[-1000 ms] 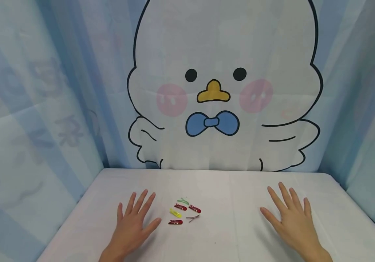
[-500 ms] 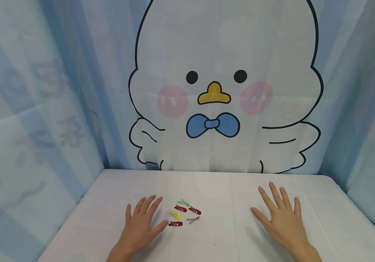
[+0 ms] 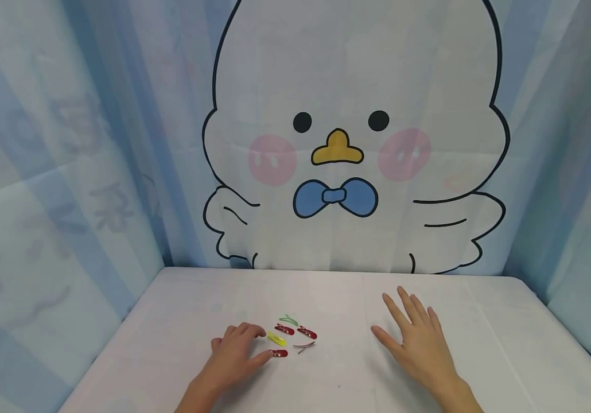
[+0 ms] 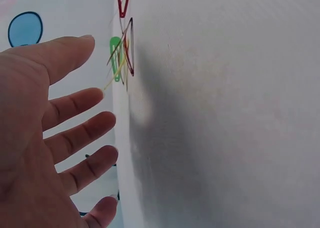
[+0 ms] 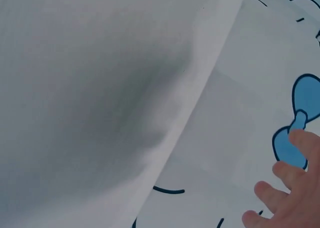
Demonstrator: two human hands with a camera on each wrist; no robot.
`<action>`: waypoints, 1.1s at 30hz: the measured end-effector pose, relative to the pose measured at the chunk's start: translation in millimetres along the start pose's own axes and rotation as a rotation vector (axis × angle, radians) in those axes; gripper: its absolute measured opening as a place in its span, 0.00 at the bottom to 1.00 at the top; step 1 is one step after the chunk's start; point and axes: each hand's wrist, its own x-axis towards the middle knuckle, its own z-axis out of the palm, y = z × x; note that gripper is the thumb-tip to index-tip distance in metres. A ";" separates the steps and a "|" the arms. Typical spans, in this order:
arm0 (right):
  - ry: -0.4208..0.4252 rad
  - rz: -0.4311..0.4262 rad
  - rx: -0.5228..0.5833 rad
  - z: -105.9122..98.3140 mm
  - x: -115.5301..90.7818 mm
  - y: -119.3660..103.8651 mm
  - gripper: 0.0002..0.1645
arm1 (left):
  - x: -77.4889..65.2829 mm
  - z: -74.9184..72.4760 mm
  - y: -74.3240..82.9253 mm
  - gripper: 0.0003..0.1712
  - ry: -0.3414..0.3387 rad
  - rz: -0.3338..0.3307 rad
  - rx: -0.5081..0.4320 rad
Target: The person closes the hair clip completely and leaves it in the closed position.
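Observation:
A small group of snap hair clips lies on the white table: three red ones, a yellow one, a green one and a thin dark one. My left hand hovers at their left, fingers loosely bent and holding nothing. In the head view its thumb covers one end of the nearest red clip; whether it touches, I cannot tell. The left wrist view has the green clip beyond the spread thumb. Right of the clips, my right hand is held with fingers spread, gripping nothing.
The white-covered table reaches back to a curtain printed with a cartoon bird. Blue and white striped curtains hang on both sides. A tiny dark speck marks the cloth near the front.
My left hand has moved right and its fingers have bent as it came to the clips. My right hand has shifted left. The clips lie as before.

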 end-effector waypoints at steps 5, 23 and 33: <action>0.002 -0.008 0.042 3.7 4.5 -10.0 0.41 | 8.5 2.4 -1.3 0.18 -0.060 0.009 -0.039; -0.063 0.041 0.164 13.0 13.2 -34.3 0.39 | 18.4 4.4 2.8 0.07 -0.184 0.008 -0.148; -0.117 0.104 0.239 17.9 13.9 -40.0 0.39 | 15.1 4.5 4.6 0.08 -0.210 0.066 -0.194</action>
